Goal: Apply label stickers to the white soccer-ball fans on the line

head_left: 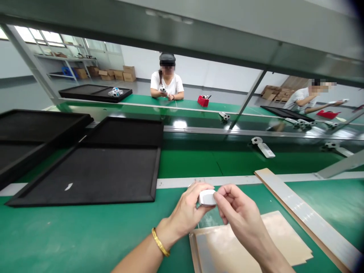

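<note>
My left hand (189,208), with a gold bracelet at its wrist, is closed around a white plastic piece (207,198). The piece has a rounded end and a flat greyish face turned towards me; the rest of it is hidden by my fingers. My right hand (239,210) has its thumb and forefinger pinched together at the piece's right edge. Whatever may be between those fingertips is too small to make out. Below both hands, a stack of pale, shiny flat sheets (227,250) lies on the green worktop (93,235).
Black divided trays (105,174) stand to the left. A long pale strip (301,212) lies at the right. Beyond the metal ledge, a white item with a football-patterned ball (263,147) rests on the green belt (199,159). Two people work opposite, near red boxes (203,101). A shelf hangs overhead.
</note>
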`<act>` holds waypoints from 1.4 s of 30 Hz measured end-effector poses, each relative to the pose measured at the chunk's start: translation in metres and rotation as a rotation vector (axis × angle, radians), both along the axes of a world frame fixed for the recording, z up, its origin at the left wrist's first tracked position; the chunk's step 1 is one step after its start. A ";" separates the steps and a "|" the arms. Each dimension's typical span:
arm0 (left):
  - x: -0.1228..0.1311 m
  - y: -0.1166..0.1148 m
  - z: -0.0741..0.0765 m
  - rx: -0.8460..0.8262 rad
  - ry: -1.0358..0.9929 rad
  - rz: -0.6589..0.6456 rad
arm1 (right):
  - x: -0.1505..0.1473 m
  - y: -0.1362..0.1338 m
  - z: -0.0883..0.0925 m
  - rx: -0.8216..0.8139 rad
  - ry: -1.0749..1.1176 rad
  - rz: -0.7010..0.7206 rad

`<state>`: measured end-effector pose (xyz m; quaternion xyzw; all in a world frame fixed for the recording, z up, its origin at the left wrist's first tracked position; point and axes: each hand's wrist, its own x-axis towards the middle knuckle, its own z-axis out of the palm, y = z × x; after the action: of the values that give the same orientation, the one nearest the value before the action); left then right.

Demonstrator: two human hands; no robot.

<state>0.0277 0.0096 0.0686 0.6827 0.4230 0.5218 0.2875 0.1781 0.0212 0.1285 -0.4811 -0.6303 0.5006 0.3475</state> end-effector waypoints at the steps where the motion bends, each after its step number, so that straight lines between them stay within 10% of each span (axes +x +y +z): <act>1: 0.000 0.000 0.000 0.010 0.003 0.000 | 0.000 -0.001 0.000 0.004 -0.001 -0.005; 42: 0.003 -0.002 0.001 0.068 0.011 -0.005 | 0.002 -0.006 -0.006 0.062 -0.032 -0.043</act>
<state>0.0306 0.0078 0.0691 0.6960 0.4048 0.5316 0.2629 0.1803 0.0152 0.1220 -0.4913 -0.6406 0.4655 0.3628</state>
